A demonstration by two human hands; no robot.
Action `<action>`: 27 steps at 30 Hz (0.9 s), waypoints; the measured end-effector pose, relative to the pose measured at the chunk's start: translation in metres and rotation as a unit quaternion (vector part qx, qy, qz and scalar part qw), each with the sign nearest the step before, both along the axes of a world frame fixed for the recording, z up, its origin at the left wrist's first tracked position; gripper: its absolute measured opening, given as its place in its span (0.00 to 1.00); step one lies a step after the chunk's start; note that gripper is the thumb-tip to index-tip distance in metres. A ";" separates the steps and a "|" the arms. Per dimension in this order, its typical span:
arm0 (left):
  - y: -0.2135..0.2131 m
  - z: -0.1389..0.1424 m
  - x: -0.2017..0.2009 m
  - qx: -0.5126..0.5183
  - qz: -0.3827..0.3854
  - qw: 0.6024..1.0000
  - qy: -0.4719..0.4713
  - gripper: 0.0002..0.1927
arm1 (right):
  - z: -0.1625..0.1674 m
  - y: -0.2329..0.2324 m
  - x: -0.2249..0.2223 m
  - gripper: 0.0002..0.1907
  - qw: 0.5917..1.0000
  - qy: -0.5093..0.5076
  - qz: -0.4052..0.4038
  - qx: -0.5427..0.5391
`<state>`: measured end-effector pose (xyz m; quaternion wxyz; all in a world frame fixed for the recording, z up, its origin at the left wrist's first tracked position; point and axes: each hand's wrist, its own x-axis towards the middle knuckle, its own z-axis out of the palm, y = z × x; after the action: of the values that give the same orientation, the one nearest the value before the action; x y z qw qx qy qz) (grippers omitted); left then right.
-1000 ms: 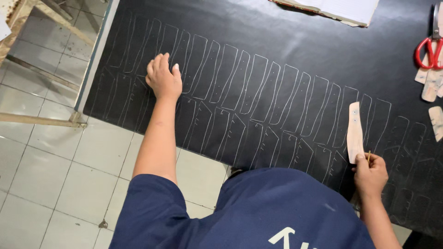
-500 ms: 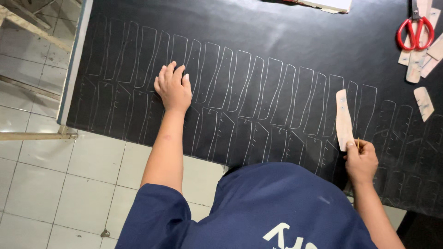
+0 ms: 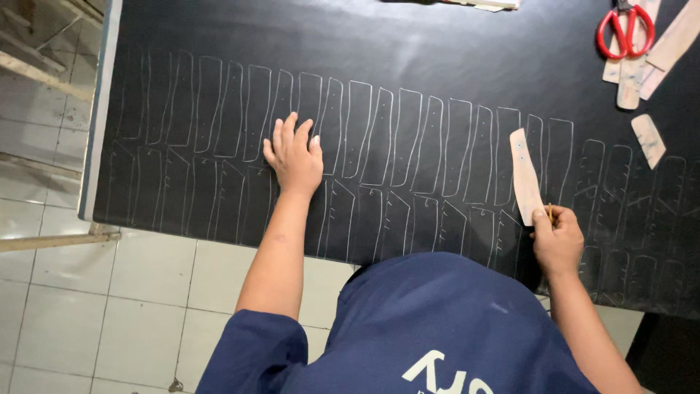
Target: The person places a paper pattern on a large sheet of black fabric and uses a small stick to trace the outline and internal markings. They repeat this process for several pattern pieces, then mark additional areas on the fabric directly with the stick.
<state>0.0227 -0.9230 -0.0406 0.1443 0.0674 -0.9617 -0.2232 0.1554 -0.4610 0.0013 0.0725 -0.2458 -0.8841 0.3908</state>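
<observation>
Left hand [image 3: 294, 157] lies open, flat at mid-frame to pin the black sheet [image 3: 437, 58], while right hand [image 3: 556, 237] grips the template [image 3: 525, 175] and a pencil at right

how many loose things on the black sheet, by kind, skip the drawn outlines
Red-handled scissors: 1
Tan pattern pieces: 5, one held by the right hand, one lying alone at right, about three piled beside the scissors
Pale papers at the top edge: 1 stack, mostly cut off
Total: about 7
The left hand lies flat on the black sheet.
</observation>
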 end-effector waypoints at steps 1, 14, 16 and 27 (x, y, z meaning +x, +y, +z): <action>0.003 0.000 -0.001 -0.003 0.011 1.000 -0.008 0.21 | 0.000 0.000 0.000 0.15 1.000 0.000 0.000 0.003; 0.071 0.010 0.014 -0.009 -0.087 0.996 -0.022 0.23 | -0.001 0.000 0.001 0.15 1.000 -0.008 -0.016 0.011; 0.079 0.011 0.014 -0.029 -0.093 0.995 -0.027 0.23 | 0.000 -0.001 0.001 0.15 1.000 -0.006 -0.020 -0.008; 0.130 0.018 0.027 -0.074 -0.218 0.973 -0.014 0.27 | 0.012 -0.005 0.004 0.15 0.999 -0.027 -0.037 -0.029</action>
<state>0.0496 -0.7929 -0.0224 0.0829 -0.1516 -0.9690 -0.1767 0.1593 -0.4657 0.0130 0.0558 -0.2913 -0.8643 0.4061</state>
